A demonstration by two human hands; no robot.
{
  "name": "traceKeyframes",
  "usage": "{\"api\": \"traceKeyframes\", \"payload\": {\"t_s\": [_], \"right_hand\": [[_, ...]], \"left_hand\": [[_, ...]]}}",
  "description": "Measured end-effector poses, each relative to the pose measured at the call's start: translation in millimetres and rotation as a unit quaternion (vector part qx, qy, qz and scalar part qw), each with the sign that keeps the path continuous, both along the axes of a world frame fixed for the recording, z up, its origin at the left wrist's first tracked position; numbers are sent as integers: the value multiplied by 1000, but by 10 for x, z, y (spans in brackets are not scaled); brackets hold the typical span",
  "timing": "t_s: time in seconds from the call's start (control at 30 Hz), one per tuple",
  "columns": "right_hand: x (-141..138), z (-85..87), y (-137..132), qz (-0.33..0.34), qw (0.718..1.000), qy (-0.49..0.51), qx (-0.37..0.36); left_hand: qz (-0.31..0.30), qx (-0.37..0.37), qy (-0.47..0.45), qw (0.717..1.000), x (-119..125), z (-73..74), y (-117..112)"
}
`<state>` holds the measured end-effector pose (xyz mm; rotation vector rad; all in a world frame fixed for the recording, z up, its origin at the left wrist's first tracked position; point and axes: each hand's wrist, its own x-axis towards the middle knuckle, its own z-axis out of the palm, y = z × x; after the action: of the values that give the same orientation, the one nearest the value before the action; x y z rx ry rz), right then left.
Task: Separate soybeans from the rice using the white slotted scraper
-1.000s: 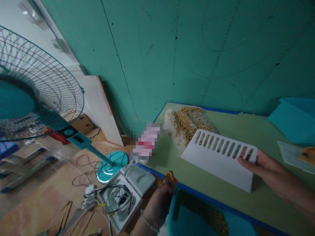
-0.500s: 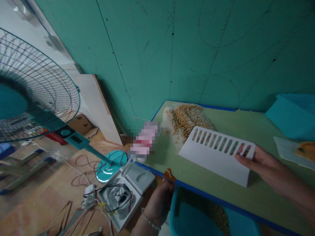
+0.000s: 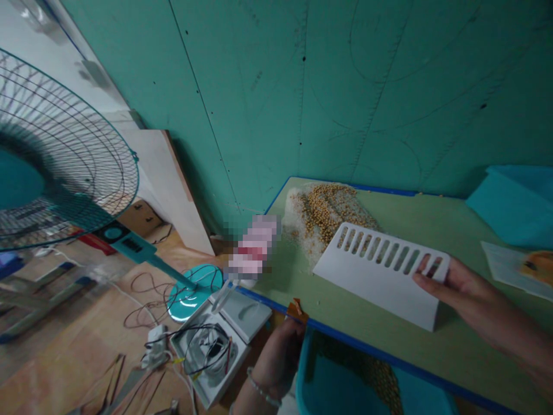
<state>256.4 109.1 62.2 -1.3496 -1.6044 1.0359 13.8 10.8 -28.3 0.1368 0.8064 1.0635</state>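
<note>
My right hand grips the right end of a white slotted plastic panel, thumb in front, by the last slots. The panel leans on the green table, its left end beside a spread pile of yellow beans and white grains. Below the table's front edge, my left hand is closed at the left rim of a teal tub; its fingers are partly hidden. Beans lie inside the tub, and the table edge covers its far side.
A teal fan stands at left. On the floor are an open white box with cables and a power strip. A pixelated pink item is at the table's left edge. Another teal bin stands at right against the green wall.
Almost nothing differs. Both hands keep their places, and the white panel stays beside the pile; the view has shifted very slightly.
</note>
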Motion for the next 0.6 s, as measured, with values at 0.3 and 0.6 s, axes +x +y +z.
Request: {"api": "traceKeyframes", "payload": {"t_s": [0.3, 0.6], "right_hand": [[-14, -6, 7, -10, 1000, -14, -4], [-4, -46, 31, -13, 1000, -13, -7]], "left_hand": [[0, 10, 2, 1000, 5, -31, 12], [-6, 23, 20, 1000, -29, -106, 24]]}}
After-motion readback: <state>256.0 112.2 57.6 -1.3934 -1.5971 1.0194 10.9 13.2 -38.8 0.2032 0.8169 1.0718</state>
